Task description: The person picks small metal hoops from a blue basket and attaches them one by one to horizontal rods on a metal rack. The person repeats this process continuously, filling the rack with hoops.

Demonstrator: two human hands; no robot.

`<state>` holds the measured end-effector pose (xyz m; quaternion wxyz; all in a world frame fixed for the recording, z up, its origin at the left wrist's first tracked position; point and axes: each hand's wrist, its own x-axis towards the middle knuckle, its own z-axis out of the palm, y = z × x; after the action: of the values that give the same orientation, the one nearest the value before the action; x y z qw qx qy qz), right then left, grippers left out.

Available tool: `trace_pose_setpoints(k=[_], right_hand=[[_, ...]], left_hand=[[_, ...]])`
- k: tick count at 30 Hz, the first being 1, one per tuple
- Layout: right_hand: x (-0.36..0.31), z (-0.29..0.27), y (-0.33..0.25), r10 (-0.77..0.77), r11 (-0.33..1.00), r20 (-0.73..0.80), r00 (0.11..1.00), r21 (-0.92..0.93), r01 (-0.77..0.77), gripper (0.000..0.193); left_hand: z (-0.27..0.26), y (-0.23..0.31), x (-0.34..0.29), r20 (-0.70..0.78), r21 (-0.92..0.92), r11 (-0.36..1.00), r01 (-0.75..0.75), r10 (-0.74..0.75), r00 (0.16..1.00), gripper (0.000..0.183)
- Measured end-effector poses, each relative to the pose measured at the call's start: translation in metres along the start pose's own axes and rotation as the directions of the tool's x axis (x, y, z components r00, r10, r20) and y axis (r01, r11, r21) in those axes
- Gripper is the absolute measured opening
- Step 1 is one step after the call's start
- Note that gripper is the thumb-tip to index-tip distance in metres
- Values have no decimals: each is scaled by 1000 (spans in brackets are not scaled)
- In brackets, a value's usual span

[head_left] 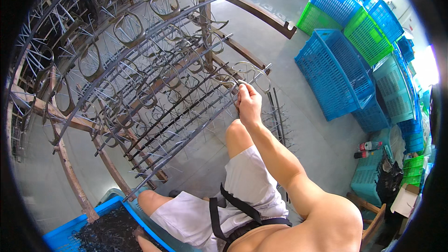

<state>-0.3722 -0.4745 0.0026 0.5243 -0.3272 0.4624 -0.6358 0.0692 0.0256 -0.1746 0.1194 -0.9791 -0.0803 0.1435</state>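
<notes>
My right hand (pixel 248 100) reaches forward over my knee to the near end of a rack rod, its fingers pinched on a thin grey-green eyeglass frame (pixel 254 71). Its open rims sit just beyond my fingertips, at the end of the rod (pixel 186 133). My left hand (pixel 140 234) is low at the left, at the edge of a heap of thin dark pieces (pixel 109 228) in a blue crate (pixel 60 234). Its fingers are hidden, so I cannot see what they hold. Several similar eyeglass frames (pixel 128 29) hang on wire prongs along the rods.
The rack's rusty metal bars (pixel 70 177) stand at the left, and one bar (pixel 261 13) juts out toward the back. Blue baskets (pixel 326 77) and green baskets (pixel 368 37) are piled at the right. Bottles (pixel 370 146) and an open carton (pixel 405 199) lie nearer.
</notes>
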Motion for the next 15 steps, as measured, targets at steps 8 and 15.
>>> trace_pose_setpoints(k=[8, 15], right_hand=[[-5, 8, -5, 55, 998, -30, 998, 17, -55, 15], [-8, 9, 10, -51, 997, -81, 995, -68, 45, 18]], left_hand=[[13, -20, -5, -103, -156, 988, 6, -22, 994, 50], [30, -42, -6, -186, -319, 948, -18, -44, 982, 52]])
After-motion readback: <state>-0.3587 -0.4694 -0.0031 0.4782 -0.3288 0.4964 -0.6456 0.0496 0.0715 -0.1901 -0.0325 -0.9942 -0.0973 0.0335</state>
